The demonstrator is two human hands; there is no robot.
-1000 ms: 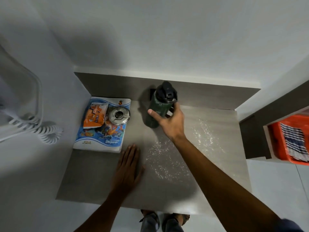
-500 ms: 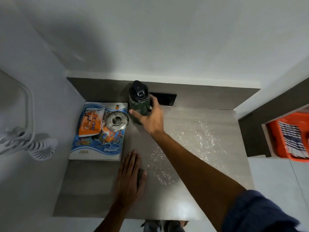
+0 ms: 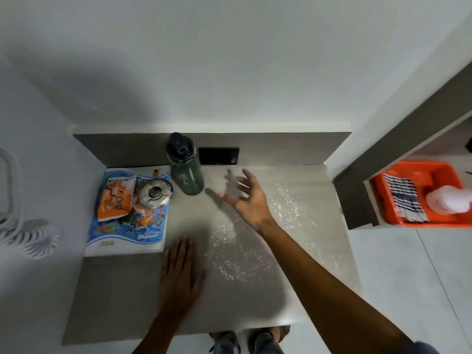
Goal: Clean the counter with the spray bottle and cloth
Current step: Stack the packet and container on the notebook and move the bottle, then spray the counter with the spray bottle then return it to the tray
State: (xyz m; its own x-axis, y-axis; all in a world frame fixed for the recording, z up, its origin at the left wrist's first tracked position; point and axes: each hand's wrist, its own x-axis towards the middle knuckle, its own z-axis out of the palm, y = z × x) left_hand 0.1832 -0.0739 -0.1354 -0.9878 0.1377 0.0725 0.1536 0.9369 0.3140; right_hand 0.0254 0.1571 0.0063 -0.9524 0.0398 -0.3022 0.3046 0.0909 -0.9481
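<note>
Orange tray [image 3: 383, 198] off to the right holds the gear: a striped cloth [image 3: 404, 198] lying soft and floppy, and a pale spray bottle [image 3: 445, 200] that looks like light plastic, blurry though. I'd bunch the cloth anywhere and grab the bottle by its neck. Right hand [image 3: 249, 200] hovers fingers spread, empty, over the wet-speckled counter [image 3: 293, 251]; left hand [image 3: 178, 277] lies flat, holding nothing. Green flask [image 3: 186, 169] stands at the back.
</note>
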